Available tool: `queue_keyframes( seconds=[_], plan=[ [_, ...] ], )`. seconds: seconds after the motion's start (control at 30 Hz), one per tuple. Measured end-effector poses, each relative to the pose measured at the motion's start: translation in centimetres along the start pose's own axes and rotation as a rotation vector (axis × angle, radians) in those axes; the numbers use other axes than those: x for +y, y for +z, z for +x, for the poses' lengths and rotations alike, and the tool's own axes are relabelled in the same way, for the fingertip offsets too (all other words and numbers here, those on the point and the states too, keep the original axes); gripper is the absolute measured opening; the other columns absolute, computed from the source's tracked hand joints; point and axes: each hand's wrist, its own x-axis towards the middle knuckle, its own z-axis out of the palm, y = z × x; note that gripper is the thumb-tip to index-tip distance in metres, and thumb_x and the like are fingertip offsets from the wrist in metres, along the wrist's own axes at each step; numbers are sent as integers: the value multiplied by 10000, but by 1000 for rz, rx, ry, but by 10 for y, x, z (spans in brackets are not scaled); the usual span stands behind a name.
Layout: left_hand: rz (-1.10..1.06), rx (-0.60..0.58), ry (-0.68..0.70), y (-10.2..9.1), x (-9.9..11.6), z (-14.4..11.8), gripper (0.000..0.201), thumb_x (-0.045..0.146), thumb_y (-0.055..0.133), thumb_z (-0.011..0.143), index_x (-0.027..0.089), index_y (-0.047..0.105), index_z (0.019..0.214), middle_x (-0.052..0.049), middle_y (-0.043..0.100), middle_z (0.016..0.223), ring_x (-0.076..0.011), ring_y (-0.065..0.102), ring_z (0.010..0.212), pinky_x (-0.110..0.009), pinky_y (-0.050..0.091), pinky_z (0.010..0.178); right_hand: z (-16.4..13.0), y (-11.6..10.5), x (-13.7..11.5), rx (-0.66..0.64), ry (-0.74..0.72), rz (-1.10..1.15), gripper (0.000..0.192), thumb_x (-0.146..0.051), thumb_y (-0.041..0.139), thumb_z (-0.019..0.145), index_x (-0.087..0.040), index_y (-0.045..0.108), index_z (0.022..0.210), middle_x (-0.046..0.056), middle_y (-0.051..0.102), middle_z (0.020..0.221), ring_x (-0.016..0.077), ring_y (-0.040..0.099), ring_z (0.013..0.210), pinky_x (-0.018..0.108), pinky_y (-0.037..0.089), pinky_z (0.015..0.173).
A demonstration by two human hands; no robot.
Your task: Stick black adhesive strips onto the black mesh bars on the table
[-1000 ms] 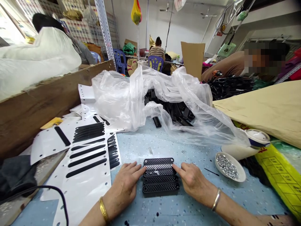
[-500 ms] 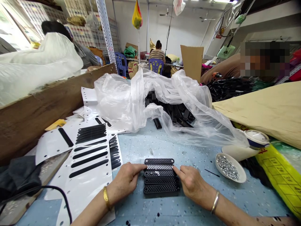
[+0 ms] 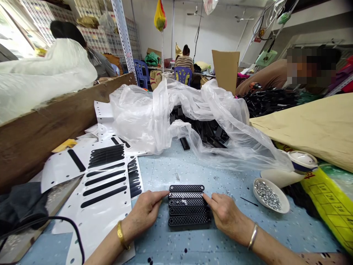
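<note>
Several black bars with a lattice surface [image 3: 189,221] lie in a row, one behind another, on the blue tabletop. My left hand [image 3: 145,210] has its index finger stretched out to the left end of the second bar from the back [image 3: 186,195], beside a ring in its hole; its other fingers are curled. At that bar's right end rests the extended index fingertip of my right hand [image 3: 227,215]. Neither hand grips anything. Small silvery rings [image 3: 184,202] lie loose on the middle bar. The rearmost bar [image 3: 187,188] has a ring at each end.
A white bowl of small metal rings [image 3: 271,197] stands at right. White sheets with black strips [image 3: 107,221] lie left. Behind, a clear plastic bag [image 3: 138,121] holds more black parts [image 3: 208,132]. A wooden board [image 3: 55,114] edges the left side. Other people sit farther off.
My left index fingertip has drawn back slightly to the left, uncovering the ring at that bar's left end. My right hand stays almost still.
</note>
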Motion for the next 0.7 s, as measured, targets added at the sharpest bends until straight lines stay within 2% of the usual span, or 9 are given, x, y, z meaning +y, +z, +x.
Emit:
queue_keyframes(
  seconds=[0.27, 0.5, 0.7],
  plan=[
    [12, 52, 79, 3, 4, -2, 418, 77, 375, 879, 257, 629, 1159, -26, 744, 982, -165, 689, 761, -308, 494, 705, -1, -1, 0, -8, 7, 9, 482, 33, 346, 825, -78, 504, 1267, 70, 526, 793, 187, 467, 692, 318, 369, 627],
    [92, 56, 137, 12, -3, -6, 472, 33, 361, 858, 256, 547, 1230, -55, 699, 1138, -192, 683, 970, -350, 503, 792, -1, -1, -2, 13, 5, 8, 483, 42, 333, 833, -67, 482, 1279, 65, 520, 776, 182, 457, 676, 313, 358, 617],
    [321, 61, 210, 17, -8, -12, 620, -38, 343, 744, 176, 462, 1314, -129, 628, 1258, -281, 605, 1148, -466, 508, 834, -2, -1, -2, 13, -2, 17, 494, 39, 354, 819, -75, 491, 1279, 63, 524, 775, 176, 458, 680, 305, 373, 615]
  ],
)
